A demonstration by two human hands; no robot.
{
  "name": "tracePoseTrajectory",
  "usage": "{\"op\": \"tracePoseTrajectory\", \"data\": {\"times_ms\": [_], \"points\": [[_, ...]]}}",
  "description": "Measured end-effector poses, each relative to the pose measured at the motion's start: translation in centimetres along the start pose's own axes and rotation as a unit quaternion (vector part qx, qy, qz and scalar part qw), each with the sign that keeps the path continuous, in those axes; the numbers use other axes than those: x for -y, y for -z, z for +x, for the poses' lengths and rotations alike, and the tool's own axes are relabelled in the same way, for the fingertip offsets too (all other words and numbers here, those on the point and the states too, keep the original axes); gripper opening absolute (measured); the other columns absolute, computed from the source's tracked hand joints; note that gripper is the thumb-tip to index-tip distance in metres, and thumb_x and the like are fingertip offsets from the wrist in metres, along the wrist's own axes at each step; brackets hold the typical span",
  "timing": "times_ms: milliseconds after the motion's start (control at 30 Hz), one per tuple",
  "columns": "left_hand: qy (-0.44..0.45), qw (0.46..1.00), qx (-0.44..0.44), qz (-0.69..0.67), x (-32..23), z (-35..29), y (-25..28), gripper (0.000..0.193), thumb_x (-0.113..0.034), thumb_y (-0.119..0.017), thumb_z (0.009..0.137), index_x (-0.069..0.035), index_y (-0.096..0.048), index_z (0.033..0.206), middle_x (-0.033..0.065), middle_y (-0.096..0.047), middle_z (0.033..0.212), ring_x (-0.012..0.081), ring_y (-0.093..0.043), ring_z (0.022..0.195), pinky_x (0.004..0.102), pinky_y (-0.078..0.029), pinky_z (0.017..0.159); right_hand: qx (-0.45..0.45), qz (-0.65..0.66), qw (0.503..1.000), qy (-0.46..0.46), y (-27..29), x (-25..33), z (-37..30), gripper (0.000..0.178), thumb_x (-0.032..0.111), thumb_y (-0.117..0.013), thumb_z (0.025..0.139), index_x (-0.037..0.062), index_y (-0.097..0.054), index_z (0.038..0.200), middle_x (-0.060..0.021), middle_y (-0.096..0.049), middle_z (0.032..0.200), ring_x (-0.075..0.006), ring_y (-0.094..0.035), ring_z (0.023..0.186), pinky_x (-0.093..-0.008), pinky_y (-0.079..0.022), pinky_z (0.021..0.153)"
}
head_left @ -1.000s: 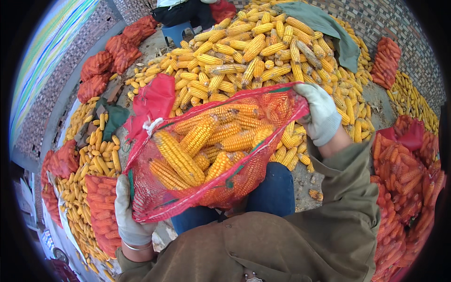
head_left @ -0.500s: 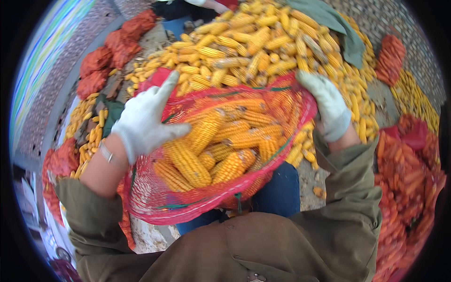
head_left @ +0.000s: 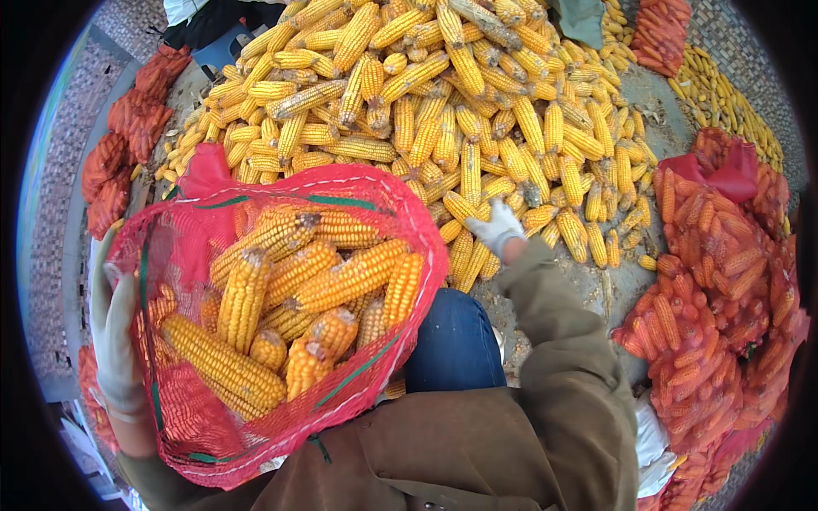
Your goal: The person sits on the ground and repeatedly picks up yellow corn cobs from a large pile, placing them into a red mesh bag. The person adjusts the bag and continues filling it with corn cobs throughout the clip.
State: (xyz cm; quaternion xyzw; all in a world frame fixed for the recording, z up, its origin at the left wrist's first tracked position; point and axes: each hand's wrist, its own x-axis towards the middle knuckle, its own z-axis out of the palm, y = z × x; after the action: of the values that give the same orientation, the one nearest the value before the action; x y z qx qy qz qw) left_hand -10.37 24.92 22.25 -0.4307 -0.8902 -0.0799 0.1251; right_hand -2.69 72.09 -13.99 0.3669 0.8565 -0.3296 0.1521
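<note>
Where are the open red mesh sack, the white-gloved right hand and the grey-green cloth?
Open red mesh sack [head_left: 432, 247], head view: right side of rim.
White-gloved right hand [head_left: 498, 227], head view: back of the glove.
Grey-green cloth [head_left: 581, 20], head view: middle of visible part.

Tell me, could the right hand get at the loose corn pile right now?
Very likely yes: the right hand is at the near edge of the loose corn pile. The red mesh bag sits off to its left, so nothing seems to block it.
</note>
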Motion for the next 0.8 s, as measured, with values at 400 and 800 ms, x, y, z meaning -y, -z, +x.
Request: {"op": "tracePoseTrajectory", "data": {"times_ms": [400, 800], "points": [[0.366, 0.922, -0.110, -0.064, -5.7, -13.5, 0.1, 0.041, -0.011, -0.049, 0.103, 0.001, -0.048, 0.143, 0.0228, -0.050, 0.145, 0.0338, -0.055, 0.127, 0.0420, -0.044, 0.107, -0.013, 0.501, 0.862, -0.080, -6.8, -7.0, 1.0, 0.068, 0.049, -0.072, 0.087, -0.0070, -0.061, 0.123, -0.0238, -0.067, 0.113, -0.0314, -0.068, 0.093, -0.0391, -0.055, 0.090], [0.425, 0.683, -0.338, -0.489, -6.6, -11.4, -2.3, 0.040, -0.010, -0.059, 0.100, 0.005, -0.053, 0.137, 0.0124, -0.068, 0.122, 0.0198, -0.067, 0.105, 0.0315, -0.056, 0.091, 0.109, -0.054, 0.992, 0.028, -11.7, -0.1, -0.4, 0.091, 0.073, -0.069, 0.073, 0.0172, -0.053, 0.143, -0.0404, -0.014, 0.159, -0.0568, -0.029, 0.142, -0.0478, -0.035, 0.116]]}}
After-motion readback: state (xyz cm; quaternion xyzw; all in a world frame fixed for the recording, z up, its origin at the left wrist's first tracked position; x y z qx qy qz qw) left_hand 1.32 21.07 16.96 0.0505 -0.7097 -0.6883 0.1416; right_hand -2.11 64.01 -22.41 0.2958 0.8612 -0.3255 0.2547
